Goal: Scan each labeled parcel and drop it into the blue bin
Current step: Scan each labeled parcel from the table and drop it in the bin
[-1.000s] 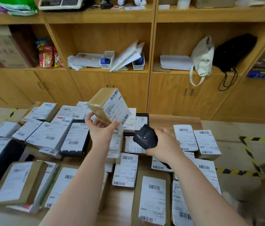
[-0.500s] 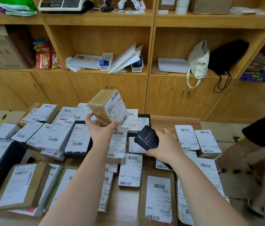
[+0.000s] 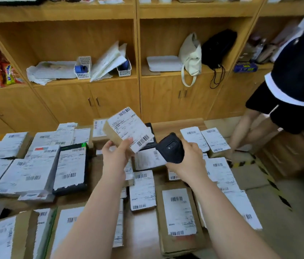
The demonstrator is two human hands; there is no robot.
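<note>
My left hand (image 3: 116,156) grips a small brown cardboard parcel (image 3: 128,129) from below, raised above the table with its white barcode label tilted up toward me. My right hand (image 3: 190,159) holds a black handheld scanner (image 3: 170,147) just right of the parcel, its head close to the label's lower barcode. Several other labeled parcels (image 3: 142,191) lie flat across the wooden table (image 3: 140,238), including a black box (image 3: 70,167) at the left. No blue bin is in view.
Wooden shelving and cupboards (image 3: 113,98) stand behind the table, holding white baskets, papers, a cream bag (image 3: 190,55) and a black bag. Another person (image 3: 296,86) in dark shorts stands at the right, near yellow-black floor tape (image 3: 270,182).
The parcel has tipped so its label faces up more, and it sits closer to the scanner. The other person has stepped further into view at the right. The camera has shifted.
</note>
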